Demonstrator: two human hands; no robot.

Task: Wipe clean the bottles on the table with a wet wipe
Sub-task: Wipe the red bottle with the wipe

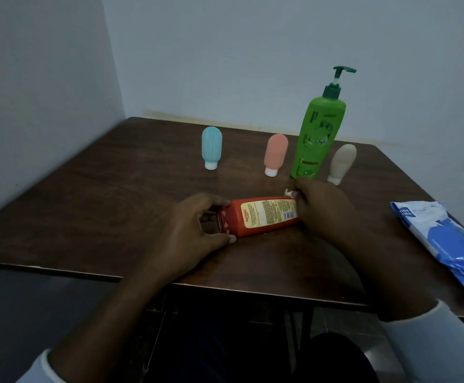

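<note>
A red bottle lies on its side in the middle of the dark wooden table, its cap end pointing to 9 o'clock and its base to 3 o'clock, with the yellow printed label facing up. The left hand grips the dark red cap end, thumb on the near side and fingers curled over the far side. The right hand is closed over the base end, its fingers pinching a white wet wipe against the bottle; only a small crumpled scrap of the wipe shows at the fingertips. White sleeve cuffs show on both forearms.

Four more bottles stand in a loose row behind the red one. At 11 o'clock is a pale blue squeeze bottle, upside down on its white cap. At 12 o'clock a pink squeeze bottle stands the same way. Just beside it, at 1 o'clock, rises a tall green pump bottle with a dark green dispenser head, and its foot is just behind the right hand. A beige squeeze bottle stands on its cap a little further round, leaning slightly. All the bottles are opaque, so what they hold cannot be told.

At 4 o'clock, near the table's right edge, lies a blue and white pack of wipes; its contents are not visible.
</note>
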